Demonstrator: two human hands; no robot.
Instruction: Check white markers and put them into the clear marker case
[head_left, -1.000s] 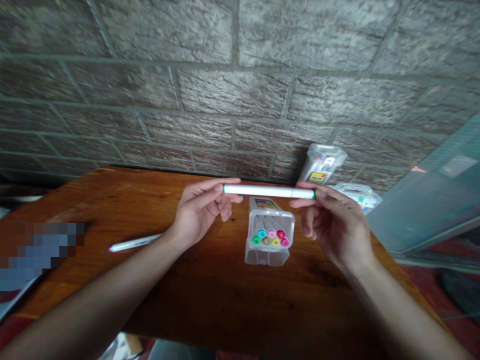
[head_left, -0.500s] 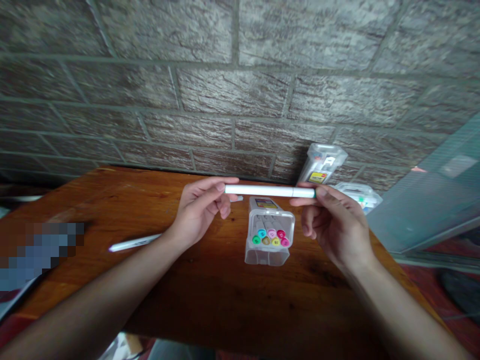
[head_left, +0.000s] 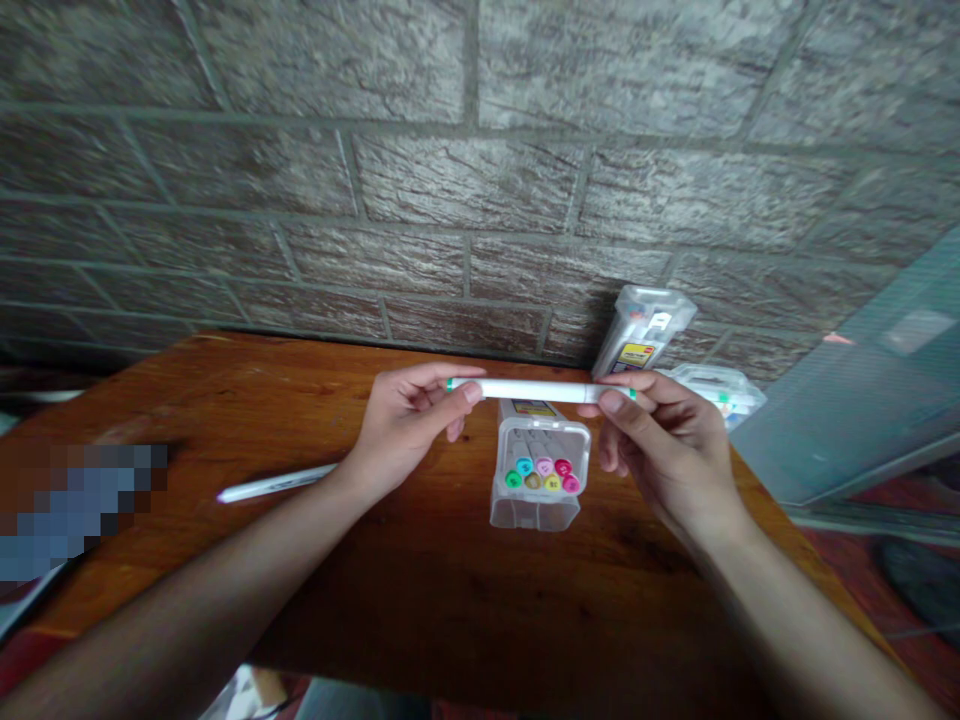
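Brown wooden table [head_left: 420,590], grey brick wall [head_left: 660,200] behind — white marker [head_left: 532,390] held above

Head view, one: taken from above the near side of a wooden table [head_left: 360,610], faced forward and down. Brick-patterned wall [head_left: 510,190]: met beyond the table, spread across the upper frame, its upright joints shown fanned outward. Forearms [head_left: 217,590]: cropped at the lower corners. Left hand [head_left: 405,420], right hand [head_left: 667,435] and white marker [head_left: 532,391]: framed near the middle, closer to the lens than the wall. Clear case [head_left: 535,515]: seen from above, its open end turned toward the lens. Grey-green panel [head_left: 840,390]: caught aslant at the right margin. Table's near edge: dimly shown, so placed only roughly.
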